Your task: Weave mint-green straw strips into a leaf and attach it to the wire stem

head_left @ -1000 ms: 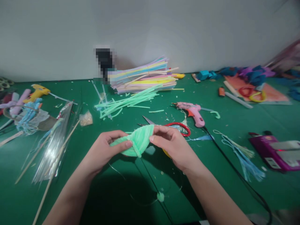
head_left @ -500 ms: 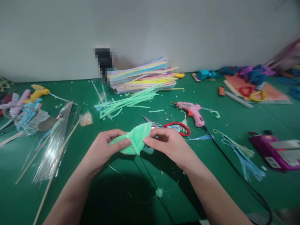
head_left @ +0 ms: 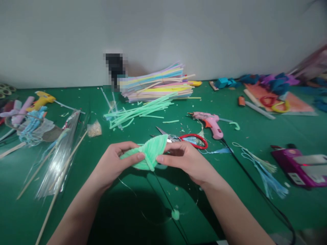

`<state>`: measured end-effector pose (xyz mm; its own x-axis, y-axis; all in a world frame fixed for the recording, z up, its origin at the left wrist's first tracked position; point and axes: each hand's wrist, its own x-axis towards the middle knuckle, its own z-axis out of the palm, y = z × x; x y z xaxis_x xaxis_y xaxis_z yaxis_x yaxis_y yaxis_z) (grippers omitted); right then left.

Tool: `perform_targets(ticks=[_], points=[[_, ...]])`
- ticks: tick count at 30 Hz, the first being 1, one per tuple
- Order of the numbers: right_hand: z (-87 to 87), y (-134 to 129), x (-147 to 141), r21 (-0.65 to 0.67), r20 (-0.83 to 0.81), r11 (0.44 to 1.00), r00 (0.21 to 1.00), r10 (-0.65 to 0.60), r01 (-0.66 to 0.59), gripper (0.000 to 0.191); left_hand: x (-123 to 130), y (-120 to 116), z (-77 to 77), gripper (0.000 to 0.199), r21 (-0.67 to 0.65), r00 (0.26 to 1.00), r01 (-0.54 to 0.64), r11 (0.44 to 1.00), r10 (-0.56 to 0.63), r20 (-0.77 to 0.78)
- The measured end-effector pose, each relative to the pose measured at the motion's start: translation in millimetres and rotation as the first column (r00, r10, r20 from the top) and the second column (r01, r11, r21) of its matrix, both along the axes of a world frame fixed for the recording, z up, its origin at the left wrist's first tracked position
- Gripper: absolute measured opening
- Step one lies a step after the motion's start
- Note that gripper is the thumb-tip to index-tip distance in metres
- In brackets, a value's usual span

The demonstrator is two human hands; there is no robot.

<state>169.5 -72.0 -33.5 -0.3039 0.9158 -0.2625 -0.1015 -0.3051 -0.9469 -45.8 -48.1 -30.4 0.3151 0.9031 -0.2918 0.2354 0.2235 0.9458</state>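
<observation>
A mint-green fuzzy piece (head_left: 154, 149), ridged and shaped like a leaf or fan, is held between both hands above the table. My left hand (head_left: 122, 158) pinches its left part, thumb on top. My right hand (head_left: 182, 156) grips its right edge between thumb and fingers. Below hangs a thin dark line with a small green tuft (head_left: 175, 214) on it, and a clear thread curves beside it. Just behind my right hand lie scissors with red handles (head_left: 205, 141).
Bundled pastel pipe cleaners (head_left: 155, 83) and loose green ones (head_left: 143, 110) lie at the back. A pink glue gun (head_left: 213, 124), tassels (head_left: 268, 173) and a purple device (head_left: 298, 166) are on the right. Clear-wrapped sticks (head_left: 61, 156) and a yellow glue gun (head_left: 42, 100) lie left.
The green piece has shifted very slightly right and down, still in both hands. The small tuft below it has also moved slightly right and down.
</observation>
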Motion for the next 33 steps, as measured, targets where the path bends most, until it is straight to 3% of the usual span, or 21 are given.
perform_targets(ticks=[7, 10, 14, 16, 18, 20, 22, 25, 28, 30, 33], points=[[0.6, 0, 5, -0.011, 0.057, 0.992, 0.991, 0.125, -0.124, 0.017, 0, -1, 0.5, 0.02, 0.05, 0.997, -0.01, 0.999, 0.013, -0.074], [-0.8, -1, 6, 0.012, -0.013, 0.988, 0.988, 0.153, -0.153, 0.025, -2, 0, 0.3, 0.018, 0.032, 0.999, -0.029, 0.999, 0.03, -0.024], [-2.8, 0, 6, 0.003, -0.379, 0.976, 0.903, 0.202, -0.217, 0.071, -7, 0, -1.7, 0.011, 0.039, 0.986, -0.029, 0.999, 0.022, 0.166], [-4.7, 1, 5, -0.039, -0.474, 0.972, 0.861, 0.186, -0.231, 0.088, -11, 1, -3.8, 0.009, 0.054, 0.963, -0.009, 0.999, -0.006, 0.269], [-7.5, 1, 2, -0.104, -0.404, 0.977, 0.906, 0.128, -0.184, 0.079, -15, 1, -7.0, 0.01, 0.089, 0.932, 0.017, 0.996, -0.048, 0.358], [-10.6, 0, -2, -0.116, -0.202, 0.986, 0.975, 0.093, -0.118, 0.055, -19, 4, -10.8, 0.011, 0.181, 0.902, 0.036, 0.983, -0.11, 0.418], [-12.1, -2, -8, -0.114, -0.054, 0.978, 0.984, 0.169, -0.174, 0.043, -22, 7, -14.7, 0.011, 0.284, 0.884, 0.04, 0.958, -0.167, 0.437], [-9.2, -7, -14, -0.156, -0.127, 0.888, 0.9, 0.417, -0.433, 0.048, -27, 11, -18.2, 0.01, 0.39, 0.881, 0.023, 0.921, -0.203, 0.427], [-3.0, -12, -16, -0.143, -0.282, 0.817, 0.814, 0.508, -0.559, 0.051, -30, 13, -16.8, 0.005, 0.463, 0.897, -0.016, 0.886, -0.192, 0.398], [-0.2, -13, -15, -0.144, -0.341, 0.827, 0.811, 0.475, -0.544, 0.042, -28, 13, -13.8, 0.005, 0.457, 0.911, -0.035, 0.889, -0.16, 0.38], [0.6, -13, -16, -0.137, -0.282, 0.929, 0.913, 0.295, -0.343, 0.032, -21, 12, -10.5, 0.021, 0.322, 0.931, -0.117, 0.94, -0.01, 0.366]])
